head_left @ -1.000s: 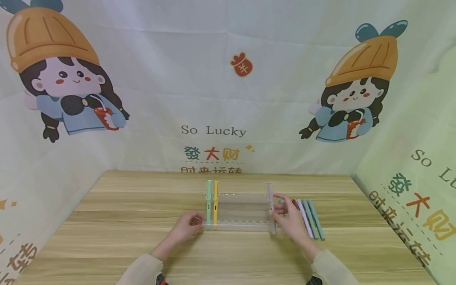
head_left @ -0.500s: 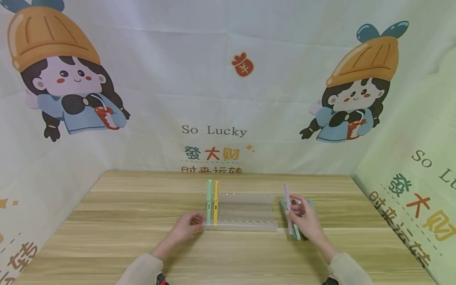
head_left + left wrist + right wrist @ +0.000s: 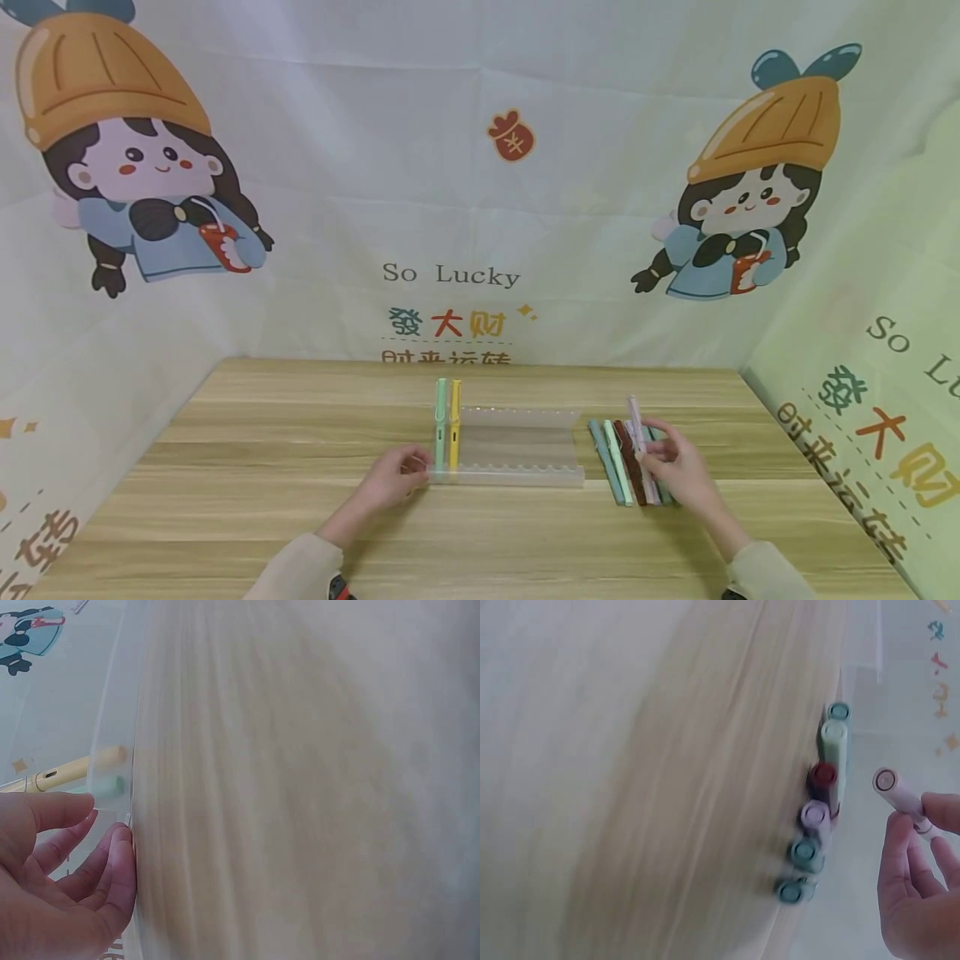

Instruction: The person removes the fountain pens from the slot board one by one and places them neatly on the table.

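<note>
My right hand pinches a pale pinkish-purple pen between thumb and fingers, raised above a row of pens on the right. In the right wrist view the end of this pen points toward the camera. My left hand holds the left front corner of a clear plastic pen rack, fingers curled at its edge. A mint green pen and a yellow pen lie side by side in the rack's left slots.
On the wooden table, right of the rack, lie a teal pen, a mint pen, a dark red pen, a lilac pen and more teal ones, partly behind my hand. A printed cloth hangs behind.
My right hand has carried the pinkish-purple pen from the rack's right end rightward, over the row of pens. The left hand and rack have stayed put.
</note>
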Demonstrator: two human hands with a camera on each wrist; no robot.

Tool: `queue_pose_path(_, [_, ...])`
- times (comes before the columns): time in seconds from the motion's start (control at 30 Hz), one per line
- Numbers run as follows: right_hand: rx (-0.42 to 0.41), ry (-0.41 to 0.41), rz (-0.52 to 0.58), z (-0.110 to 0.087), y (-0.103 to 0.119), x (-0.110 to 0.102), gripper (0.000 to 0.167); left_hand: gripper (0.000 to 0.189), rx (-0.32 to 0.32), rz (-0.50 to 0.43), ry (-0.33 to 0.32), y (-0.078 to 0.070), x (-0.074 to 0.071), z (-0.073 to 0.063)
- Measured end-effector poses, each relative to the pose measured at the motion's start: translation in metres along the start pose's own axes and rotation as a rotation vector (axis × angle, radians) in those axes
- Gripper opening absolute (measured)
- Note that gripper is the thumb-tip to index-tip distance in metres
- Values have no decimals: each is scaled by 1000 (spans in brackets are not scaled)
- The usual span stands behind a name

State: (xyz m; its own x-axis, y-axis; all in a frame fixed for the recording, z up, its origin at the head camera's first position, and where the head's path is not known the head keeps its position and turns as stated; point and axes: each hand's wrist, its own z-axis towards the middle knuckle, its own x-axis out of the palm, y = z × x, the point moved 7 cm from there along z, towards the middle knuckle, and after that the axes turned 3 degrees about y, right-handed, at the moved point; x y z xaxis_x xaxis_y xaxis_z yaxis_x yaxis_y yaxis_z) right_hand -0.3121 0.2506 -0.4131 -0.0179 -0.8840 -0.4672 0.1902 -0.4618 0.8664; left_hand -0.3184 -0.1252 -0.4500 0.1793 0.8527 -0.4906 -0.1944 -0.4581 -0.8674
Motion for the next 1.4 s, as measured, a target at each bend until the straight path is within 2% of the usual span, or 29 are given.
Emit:
queue_pose_path(0.47, [-1, 36, -4, -8, -17, -23, 46, 14, 0, -1, 4, 0, 0, 0])
queue_pose_path(0.73, [44, 28, -75, -9, -31, -39, 44, 14, -3, 5, 9, 2, 0, 1])
queue_pose_path(1.0, [75, 29, -112, -9, -40, -45, 42, 14, -18, 1, 7, 4, 1, 2])
queue_pose_path(1.4, [134, 65, -126, -1, -57, -45, 42, 14, -7, -1, 7, 3, 1, 3])
